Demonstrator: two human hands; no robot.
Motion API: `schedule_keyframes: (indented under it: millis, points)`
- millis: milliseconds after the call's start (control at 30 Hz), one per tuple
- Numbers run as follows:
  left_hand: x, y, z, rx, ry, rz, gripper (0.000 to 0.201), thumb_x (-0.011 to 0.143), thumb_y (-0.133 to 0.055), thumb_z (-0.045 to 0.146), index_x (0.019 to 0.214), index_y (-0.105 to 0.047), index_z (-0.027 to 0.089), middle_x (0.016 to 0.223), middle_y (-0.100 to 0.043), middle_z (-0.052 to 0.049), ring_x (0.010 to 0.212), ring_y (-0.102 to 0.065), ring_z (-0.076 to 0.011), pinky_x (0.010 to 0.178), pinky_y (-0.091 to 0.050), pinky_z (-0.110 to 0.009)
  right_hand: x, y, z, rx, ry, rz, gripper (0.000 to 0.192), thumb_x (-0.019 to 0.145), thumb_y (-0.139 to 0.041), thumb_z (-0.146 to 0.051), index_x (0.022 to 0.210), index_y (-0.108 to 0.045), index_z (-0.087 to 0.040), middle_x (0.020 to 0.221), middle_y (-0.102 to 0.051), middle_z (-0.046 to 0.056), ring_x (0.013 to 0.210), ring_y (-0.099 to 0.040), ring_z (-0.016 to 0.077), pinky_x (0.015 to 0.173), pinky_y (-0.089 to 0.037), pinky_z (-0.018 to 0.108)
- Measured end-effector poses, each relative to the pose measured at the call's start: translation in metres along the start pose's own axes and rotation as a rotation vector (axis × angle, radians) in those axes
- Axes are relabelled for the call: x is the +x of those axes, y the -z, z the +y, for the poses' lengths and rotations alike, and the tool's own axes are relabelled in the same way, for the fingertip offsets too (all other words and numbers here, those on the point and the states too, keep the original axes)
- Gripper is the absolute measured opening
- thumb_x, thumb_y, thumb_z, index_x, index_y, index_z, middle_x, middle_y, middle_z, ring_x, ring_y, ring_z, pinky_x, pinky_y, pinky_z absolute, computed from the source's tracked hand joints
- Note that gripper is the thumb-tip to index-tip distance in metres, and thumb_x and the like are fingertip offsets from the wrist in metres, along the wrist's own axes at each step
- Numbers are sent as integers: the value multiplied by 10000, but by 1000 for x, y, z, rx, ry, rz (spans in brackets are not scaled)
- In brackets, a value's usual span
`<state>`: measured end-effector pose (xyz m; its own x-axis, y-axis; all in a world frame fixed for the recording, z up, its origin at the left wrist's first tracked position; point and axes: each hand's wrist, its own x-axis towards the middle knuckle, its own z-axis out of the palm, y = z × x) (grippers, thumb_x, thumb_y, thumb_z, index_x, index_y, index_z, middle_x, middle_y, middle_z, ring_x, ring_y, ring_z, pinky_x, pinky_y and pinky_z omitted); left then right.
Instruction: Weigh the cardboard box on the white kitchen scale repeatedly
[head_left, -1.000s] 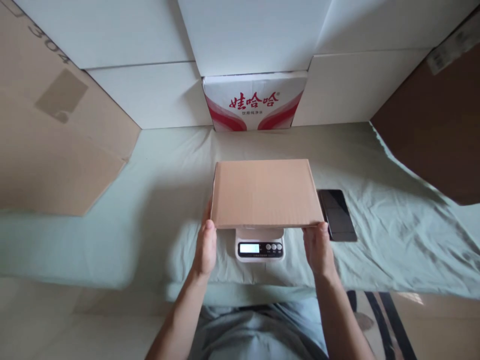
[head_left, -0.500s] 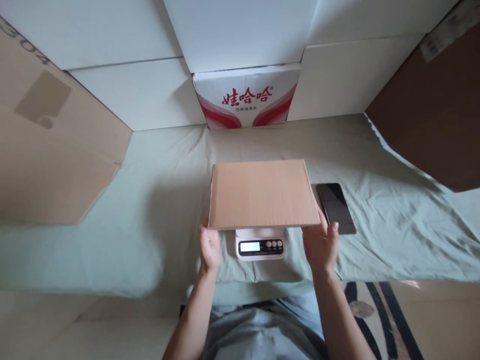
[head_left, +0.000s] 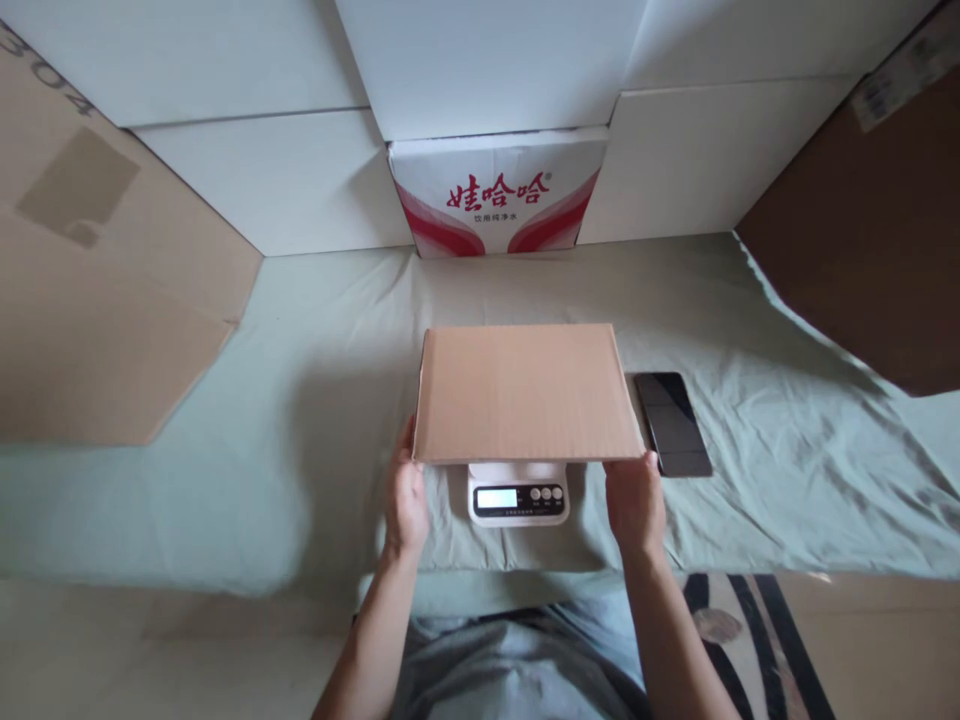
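A flat brown cardboard box (head_left: 525, 392) lies level over a white kitchen scale (head_left: 519, 497), hiding the scale's platform. Whether the two touch is hidden from above. The scale's display is lit, but I cannot read any digits. At the box's near left corner, my left hand (head_left: 407, 497) grips the side, with its fingers partly behind the edge. My right hand (head_left: 636, 503) holds the near right corner, its thumb by the edge and its other fingers hidden under the box. Just right of the box, a dark phone (head_left: 675, 425) lies face up on the cloth.
Pale green cloth (head_left: 330, 330) covers the surface. Behind stands a white carton with red lettering (head_left: 499, 195), amid white panels (head_left: 300, 190). Large cardboard pieces flank both sides: a light brown one (head_left: 142, 320) and a dark brown one (head_left: 862, 240).
My right thumb has come in from sticking outward to the box's corner. My left hand has shifted slightly left, its fingers further up the side. The box stays almost in place over the scale.
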<state>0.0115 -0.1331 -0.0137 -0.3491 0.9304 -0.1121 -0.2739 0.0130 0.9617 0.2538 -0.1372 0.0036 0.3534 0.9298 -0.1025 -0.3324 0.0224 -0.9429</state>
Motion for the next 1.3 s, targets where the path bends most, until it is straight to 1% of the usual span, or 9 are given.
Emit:
schedule_keyframes:
  millis: [233,300,400,533,667,867,967,1100,1300]
  points:
    - [-19,-29,57,-92,-116,-133,374,901,-472,443,1203,-600,264,1336,-563,-46,1334,-430,-230,1136,-328,-385,-9,-25,-23,58,209,-21,482,885,-407,-527,1251,-572,-260,1408,-524,26,1383,-387,230,1203,-211,459]
    - [-11,-39,68,-81,-232,-118,387,897,-483,426,1239,-572,269,1361,-537,-46,1347,-411,-238,1139,-318,-400,0,-37,-35,75,252,-53,514,880,-396,-555,1272,-552,-262,1415,-510,28,1385,-382,232,1206,-207,452]
    - [19,-52,74,-13,-385,-147,479,884,-488,476,1317,-497,271,1390,-497,-57,1359,-390,-252,1129,-326,-417,24,-52,-48,77,311,-103,536,868,-391,-581,1281,-538,-273,1410,-507,28,1367,-405,236,1191,-244,450]
    - [68,-64,61,114,-443,-190,537,892,-450,545,1353,-437,270,1400,-478,-72,1333,-420,-243,1114,-340,-403,64,-63,-43,53,367,-127,529,861,-406,-579,1268,-548,-273,1400,-519,37,1351,-428,233,1176,-275,436]
    - [96,-66,32,160,-359,-172,532,903,-412,573,1330,-450,257,1379,-496,-95,1308,-450,-249,1122,-321,-427,92,-62,-16,-9,272,-137,598,859,-358,-635,1293,-525,-259,1411,-514,49,1375,-408,221,1190,-254,444]
    - [104,-51,-3,188,-263,-116,522,898,-410,597,1268,-508,241,1305,-560,-110,1254,-513,-235,1076,-384,-383,98,-58,6,-66,200,-222,673,861,-296,-675,1350,-477,-249,1445,-489,22,1374,-414,186,1208,-259,408]
    - [106,-42,-15,225,-249,-85,560,897,-378,625,1272,-512,231,1351,-535,-109,1307,-467,-225,1103,-354,-368,102,-54,10,-74,202,-237,669,861,-301,-678,1340,-488,-251,1434,-504,18,1379,-409,182,1207,-261,401]
    - [107,-33,-25,267,-251,-49,645,902,-311,652,1311,-501,191,1450,-443,-118,1398,-347,-210,1168,-250,-351,111,-39,22,-84,135,-149,695,848,-294,-700,1318,-509,-235,1404,-537,53,1355,-447,205,1190,-270,454]
    - [102,-28,-26,349,-287,4,645,886,-344,663,1240,-559,169,1378,-516,-134,1333,-427,-234,1156,-266,-381,117,-22,39,-123,105,-47,724,830,-366,-696,1342,-475,-196,1385,-547,94,1289,-515,212,1161,-299,474]
